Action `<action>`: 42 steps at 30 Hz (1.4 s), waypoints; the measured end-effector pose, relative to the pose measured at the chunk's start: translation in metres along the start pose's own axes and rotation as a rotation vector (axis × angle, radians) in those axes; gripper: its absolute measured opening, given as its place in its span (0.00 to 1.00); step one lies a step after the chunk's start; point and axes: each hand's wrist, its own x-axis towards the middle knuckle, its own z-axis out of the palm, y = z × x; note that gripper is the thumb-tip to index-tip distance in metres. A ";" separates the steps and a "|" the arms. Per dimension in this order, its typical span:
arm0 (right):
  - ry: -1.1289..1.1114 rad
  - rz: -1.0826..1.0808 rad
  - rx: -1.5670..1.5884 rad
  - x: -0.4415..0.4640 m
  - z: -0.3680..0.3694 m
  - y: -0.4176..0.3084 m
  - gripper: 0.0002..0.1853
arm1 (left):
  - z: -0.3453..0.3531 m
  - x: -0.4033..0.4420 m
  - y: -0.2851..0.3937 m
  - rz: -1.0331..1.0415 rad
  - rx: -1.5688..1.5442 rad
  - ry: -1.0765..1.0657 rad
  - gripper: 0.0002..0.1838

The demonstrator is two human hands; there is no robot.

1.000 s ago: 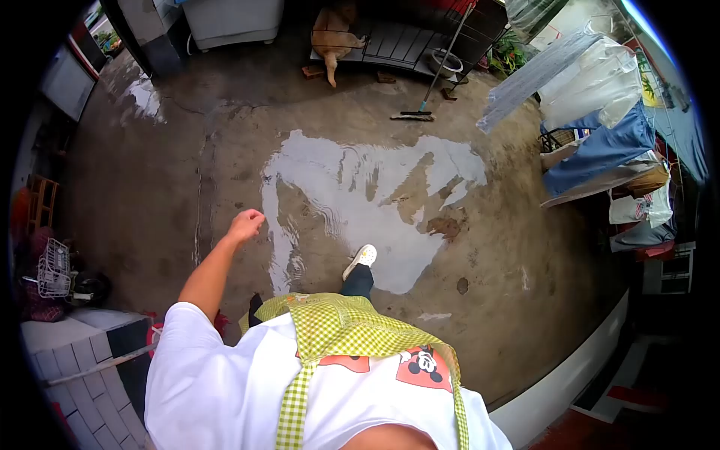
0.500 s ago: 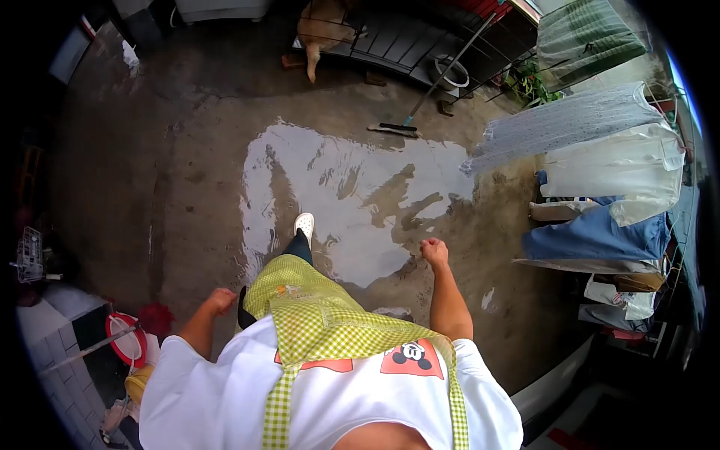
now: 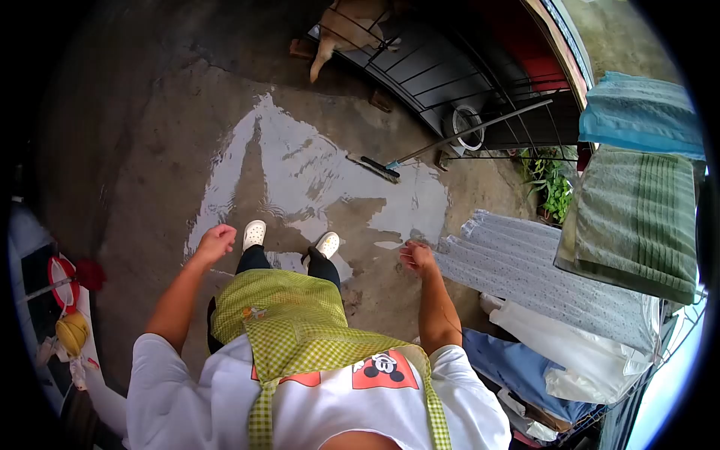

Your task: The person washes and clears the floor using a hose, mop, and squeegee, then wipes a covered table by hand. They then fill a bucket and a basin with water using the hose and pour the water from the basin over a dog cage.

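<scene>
Hands well apart from each other. Left hand (image 3: 216,244): fingers curled, near the wearer's left white clog (image 3: 254,234); too small in view to tell how far closed. Right hand (image 3: 417,257): fingers loosely bent and parted, just beside the near end of a pale grey patterned hanging cloth (image 3: 536,268). Ahead, a black-headed broom (image 3: 381,167) with a long grey pole rests on wet brown concrete floor (image 3: 142,187), pole sloping up rightward.
</scene>
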 end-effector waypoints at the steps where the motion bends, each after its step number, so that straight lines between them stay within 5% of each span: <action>1: -0.025 0.025 0.162 0.026 -0.023 -0.021 0.20 | 0.014 0.000 0.012 0.034 -0.064 0.009 0.10; 5: -0.001 -0.079 0.411 0.139 -0.119 -0.122 0.26 | 0.048 -0.005 -0.031 -0.028 -0.281 0.225 0.10; 9: 0.081 -0.289 0.666 0.230 -0.202 -0.228 0.34 | 0.086 -0.072 -0.168 -0.511 -0.312 0.470 0.06; 11: 0.075 -0.376 0.852 0.255 -0.234 -0.274 0.41 | 0.120 -0.123 -0.166 -0.900 -0.093 0.363 0.07; 15: 0.084 -0.555 1.072 0.298 -0.278 -0.337 0.52 | 0.184 -0.182 -0.189 -1.123 -0.013 0.225 0.10; 17: -0.298 -0.584 1.108 0.343 -0.308 -0.344 0.52 | 0.208 -0.190 -0.163 -1.198 -0.050 0.249 0.13; 19: 0.013 -0.678 1.101 0.331 -0.285 -0.347 0.52 | 0.224 -0.196 -0.161 -1.202 -0.107 0.252 0.13; 25: -0.009 -0.569 1.096 0.314 -0.312 -0.282 0.38 | 0.234 -0.165 -0.140 -1.096 -0.107 0.266 0.14; 27: -0.675 -0.560 1.112 0.297 -0.322 -0.218 0.26 | 0.230 -0.148 -0.143 -0.998 -0.168 0.267 0.13; 30: -0.820 -0.508 1.161 0.164 -0.220 -0.156 0.17 | 0.219 -0.115 -0.129 -0.867 -0.216 0.231 0.12; 35: -0.693 -0.050 1.232 0.061 -0.120 -0.032 0.20 | 0.186 -0.085 -0.138 -0.688 -0.313 0.180 0.11; 38: -0.432 0.405 0.920 0.008 -0.059 0.048 0.15 | 0.154 -0.087 -0.147 -0.651 -0.237 0.170 0.11; 42: -0.324 0.548 0.555 -0.042 0.013 0.162 0.09 | 0.086 -0.092 -0.173 -0.566 -0.095 0.115 0.11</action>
